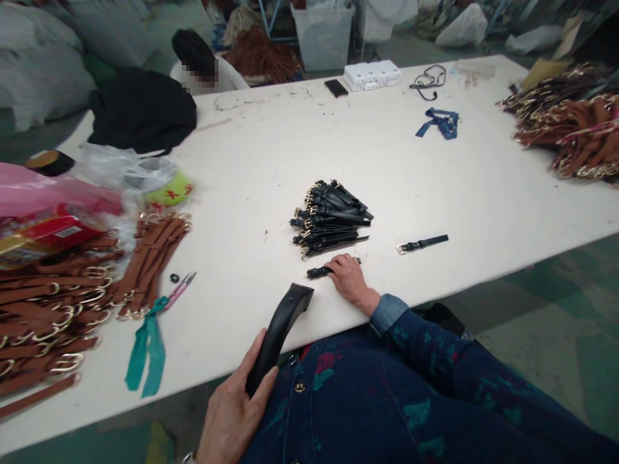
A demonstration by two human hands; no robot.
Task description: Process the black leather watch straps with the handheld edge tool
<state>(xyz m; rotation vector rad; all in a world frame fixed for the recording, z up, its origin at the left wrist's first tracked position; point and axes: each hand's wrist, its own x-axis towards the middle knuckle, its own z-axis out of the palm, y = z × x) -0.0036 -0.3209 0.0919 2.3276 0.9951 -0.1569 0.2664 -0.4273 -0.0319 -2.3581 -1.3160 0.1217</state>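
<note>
Left hand (232, 406) gripped a curved black piece (278, 338).
Right hand (351, 278) lay over a short black leather strap (316, 272), any grip hidden; the far white bin's (322, 38) contents were unseen.

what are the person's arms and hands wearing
The right hand and left hand wear no gloves. The right arm has a dark navy sleeve with teal print and a lighter denim-blue cuff. A metal band shows at the left wrist, at the frame's edge.
</note>
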